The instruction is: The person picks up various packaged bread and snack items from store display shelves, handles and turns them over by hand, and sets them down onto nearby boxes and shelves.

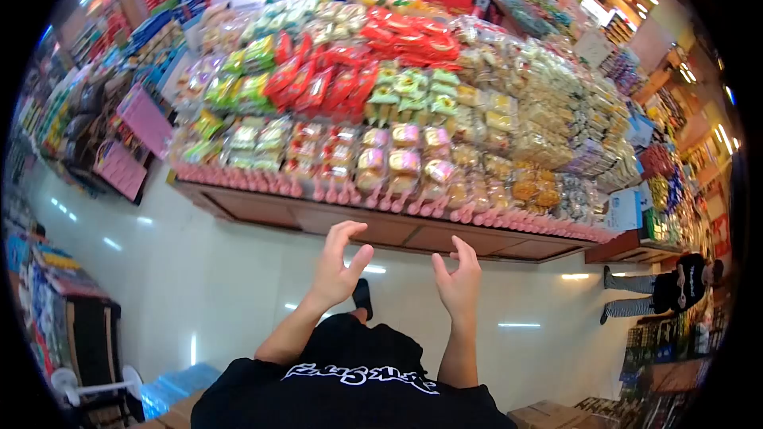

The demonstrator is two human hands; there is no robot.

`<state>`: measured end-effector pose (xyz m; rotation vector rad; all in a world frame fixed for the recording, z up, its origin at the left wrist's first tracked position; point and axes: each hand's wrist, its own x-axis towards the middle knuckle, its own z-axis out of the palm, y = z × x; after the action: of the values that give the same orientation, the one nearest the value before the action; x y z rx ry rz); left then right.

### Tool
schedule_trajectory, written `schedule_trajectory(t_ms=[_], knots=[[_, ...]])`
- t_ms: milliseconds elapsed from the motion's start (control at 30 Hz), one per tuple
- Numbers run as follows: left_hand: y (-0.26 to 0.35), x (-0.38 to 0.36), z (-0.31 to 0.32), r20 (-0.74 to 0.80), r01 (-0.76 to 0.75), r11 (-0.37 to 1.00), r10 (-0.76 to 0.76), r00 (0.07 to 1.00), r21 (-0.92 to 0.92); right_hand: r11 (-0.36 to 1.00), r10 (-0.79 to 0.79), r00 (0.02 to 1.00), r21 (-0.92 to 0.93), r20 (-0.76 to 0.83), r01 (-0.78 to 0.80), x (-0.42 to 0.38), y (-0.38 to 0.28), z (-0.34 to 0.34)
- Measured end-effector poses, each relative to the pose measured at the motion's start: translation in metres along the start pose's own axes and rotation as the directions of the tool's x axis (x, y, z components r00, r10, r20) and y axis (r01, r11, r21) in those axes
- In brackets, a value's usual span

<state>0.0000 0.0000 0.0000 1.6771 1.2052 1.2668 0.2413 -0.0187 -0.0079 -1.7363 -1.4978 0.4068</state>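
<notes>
My left hand is raised in front of me, thumb apart from the curved fingers, with nothing in it. To its right, my right hand is held up the same way, fingers apart and holding nothing. Both hover over the floor, short of a long display counter stacked with packaged food. Closest to them along its front are clear packs of round baked goods behind a pink trim. Red bags and green-and-white packs lie farther back.
Pink signs stand left of the counter. A person in a black top is at the right. Shelves line the left, and a blue plastic bundle and a cardboard box lie near me. The floor is pale and shiny.
</notes>
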Motion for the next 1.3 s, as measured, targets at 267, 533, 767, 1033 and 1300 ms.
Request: schedule_trajectory(t_ms=[267,533,767,1033,1300], knots=[[-0.045,0.108,0.068,0.218,0.207,0.956,-0.162,0.963,-0.206,0.986,0.07,0.997,-0.148,-0.02,-0.072,0.099,0.014,-0.026],[-0.065,0.185,0.13,0.375,0.207,0.959,-0.123,0.919,-0.194,0.961,0.135,0.986,-0.228,-0.099,-0.155,0.155,0.053,-0.042],[-0.065,0.231,0.197,0.514,0.241,0.938,-0.081,0.854,-0.251,0.902,0.368,0.92,-0.189,-0.134,-0.388,0.178,0.091,-0.071],[-0.052,0.271,0.27,0.566,0.474,0.873,-0.332,0.754,-0.118,0.961,0.191,0.974,-0.181,-0.12,-0.21,0.253,0.182,-0.094],[-0.098,0.348,0.373,0.561,0.456,0.889,-0.401,0.724,0.046,0.976,0.2,0.974,0.071,0.102,-0.208,0.374,0.281,-0.105]])
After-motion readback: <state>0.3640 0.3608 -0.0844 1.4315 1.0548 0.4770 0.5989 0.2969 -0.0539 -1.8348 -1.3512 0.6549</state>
